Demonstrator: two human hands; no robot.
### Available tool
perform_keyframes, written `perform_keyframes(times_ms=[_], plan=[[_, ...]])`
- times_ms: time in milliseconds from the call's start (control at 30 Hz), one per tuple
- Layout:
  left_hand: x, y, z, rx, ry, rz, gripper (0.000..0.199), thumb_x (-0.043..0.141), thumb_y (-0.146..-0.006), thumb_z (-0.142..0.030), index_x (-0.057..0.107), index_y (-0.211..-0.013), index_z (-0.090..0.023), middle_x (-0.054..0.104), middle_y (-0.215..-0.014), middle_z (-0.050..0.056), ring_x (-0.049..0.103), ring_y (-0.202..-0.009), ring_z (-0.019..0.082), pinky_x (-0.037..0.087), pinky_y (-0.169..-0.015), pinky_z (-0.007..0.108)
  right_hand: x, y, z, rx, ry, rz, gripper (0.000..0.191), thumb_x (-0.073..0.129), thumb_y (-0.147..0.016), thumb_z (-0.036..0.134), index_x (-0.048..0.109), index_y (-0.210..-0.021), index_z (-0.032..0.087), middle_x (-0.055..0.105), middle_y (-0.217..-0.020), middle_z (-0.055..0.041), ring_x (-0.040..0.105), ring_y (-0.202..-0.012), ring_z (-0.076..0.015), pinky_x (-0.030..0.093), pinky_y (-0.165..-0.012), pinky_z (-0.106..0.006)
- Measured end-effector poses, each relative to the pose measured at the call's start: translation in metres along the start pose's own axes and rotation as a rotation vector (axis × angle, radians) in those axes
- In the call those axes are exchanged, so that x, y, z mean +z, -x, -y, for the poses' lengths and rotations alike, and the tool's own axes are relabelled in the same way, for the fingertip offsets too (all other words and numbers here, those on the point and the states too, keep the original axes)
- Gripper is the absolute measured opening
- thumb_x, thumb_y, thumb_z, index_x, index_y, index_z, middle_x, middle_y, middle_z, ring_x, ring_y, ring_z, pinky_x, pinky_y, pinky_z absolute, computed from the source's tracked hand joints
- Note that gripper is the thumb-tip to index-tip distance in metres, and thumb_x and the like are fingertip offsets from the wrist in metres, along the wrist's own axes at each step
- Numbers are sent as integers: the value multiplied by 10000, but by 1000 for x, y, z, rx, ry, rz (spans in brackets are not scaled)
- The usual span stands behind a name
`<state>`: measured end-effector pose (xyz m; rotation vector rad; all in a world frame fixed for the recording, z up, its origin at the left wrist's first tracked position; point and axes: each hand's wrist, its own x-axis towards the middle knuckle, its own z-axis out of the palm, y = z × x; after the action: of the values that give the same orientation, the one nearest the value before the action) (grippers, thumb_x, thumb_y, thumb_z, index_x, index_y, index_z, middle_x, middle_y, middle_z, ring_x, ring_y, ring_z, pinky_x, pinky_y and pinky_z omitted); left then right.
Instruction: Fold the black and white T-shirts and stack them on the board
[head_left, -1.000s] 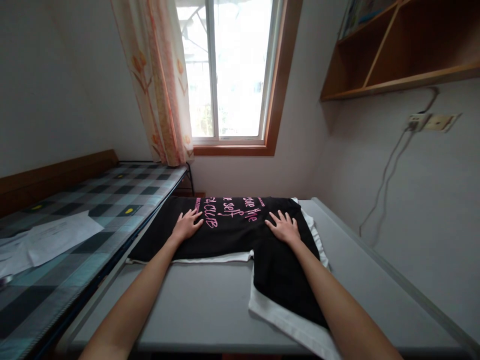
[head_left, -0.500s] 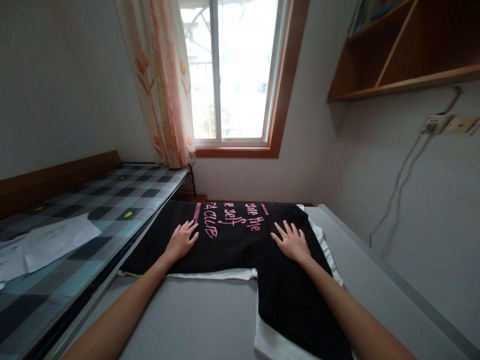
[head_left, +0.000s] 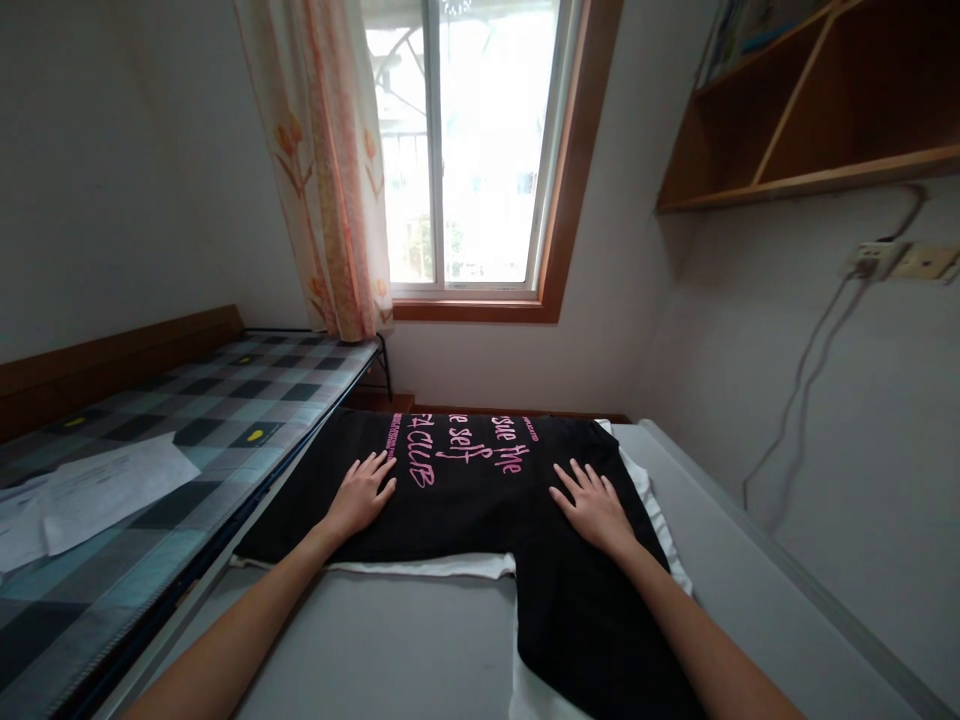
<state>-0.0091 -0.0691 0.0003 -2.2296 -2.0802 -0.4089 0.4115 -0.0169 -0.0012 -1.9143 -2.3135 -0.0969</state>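
Note:
A black shirt (head_left: 465, 515) with pink lettering lies spread sideways on a grey table (head_left: 390, 640), one sleeve reaching toward me. White fabric (head_left: 457, 567) shows along its near hem and its right edge. My left hand (head_left: 361, 492) rests flat on the shirt, left of the lettering, fingers spread. On the right part of the shirt, near the sleeve, my right hand (head_left: 595, 508) lies with its fingers apart. Neither hand grips the cloth. The far edge of the shirt reaches the far end of the table.
At the left is a bed with a checkered mattress (head_left: 300, 372) and papers (head_left: 112, 490) on it. A curtain (head_left: 337, 200) hangs beside the window (head_left: 487, 150). Wooden shelves (head_left: 795, 175) and a socket with a cable (head_left: 874, 258) are on the right wall.
My right hand has shifted slightly right and nearer to me on the shirt. My left hand stays nearly in place. The whole view has tilted up a little.

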Motion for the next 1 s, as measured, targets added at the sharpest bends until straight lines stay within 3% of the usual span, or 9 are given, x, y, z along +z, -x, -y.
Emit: perform_keyframes(times_ms=[267, 433, 500, 633, 867, 1000], plan=[[-1, 1, -2, -8, -19, 16, 503, 343, -956, -413, 484, -1396, -217, 417, -1495, 56, 322, -1406, 242, 240, -1158, 446, -2, 1, -7, -43, -50, -40, 550, 366, -941, 525, 494, -1402, 255, 415, -1492, -82, 317, -1397, -282, 237, -1127, -463], [-4, 1, -6, -201, -97, 21, 595, 352, -924, -554, 361, -1467, -311, 315, -1548, 45, 192, -1432, 389, 125, -1097, 682, -4, 3, -4, -45, -33, -40, 566, 362, -936, 547, 487, -1408, 260, 400, -1501, -81, 306, -1401, -287, 214, -1134, -467], [-5, -1, -6, -240, -105, 55, 625, 340, -913, -597, 317, -1481, -338, 280, -1562, 46, 170, -1429, 419, 123, -1069, 717, -4, 2, -4, -37, -22, -34, 571, 360, -935, 550, 471, -1419, 268, 383, -1512, -76, 296, -1405, -288, 213, -1132, -469], [-6, -7, -2, -219, -99, 98, 598, 316, -922, -596, 332, -1471, -358, 262, -1568, 51, 195, -1423, 418, 131, -1062, 718, -3, 0, -1, -17, -7, -20, 576, 344, -936, 550, 462, -1425, 268, 377, -1517, -69, 284, -1408, -287, 210, -1131, -465], [-4, -22, 14, -174, -72, 63, 573, 353, -918, -582, 387, -1445, -359, 314, -1548, 57, 240, -1412, 407, 149, -1063, 711, -4, -4, 12, 13, 31, -28, 588, 296, -944, 530, 452, -1427, 233, 378, -1510, -101, 297, -1387, -304, 220, -1108, -477], [-5, -24, 12, -191, -84, 60, 562, 366, -921, -567, 390, -1442, -359, 335, -1539, 55, 248, -1414, 390, 155, -1074, 693, -14, -15, 3, -57, 20, -34, 586, 329, -916, 591, 525, -1361, 265, 503, -1382, -113, 444, -1233, -321, 332, -1008, -479]])
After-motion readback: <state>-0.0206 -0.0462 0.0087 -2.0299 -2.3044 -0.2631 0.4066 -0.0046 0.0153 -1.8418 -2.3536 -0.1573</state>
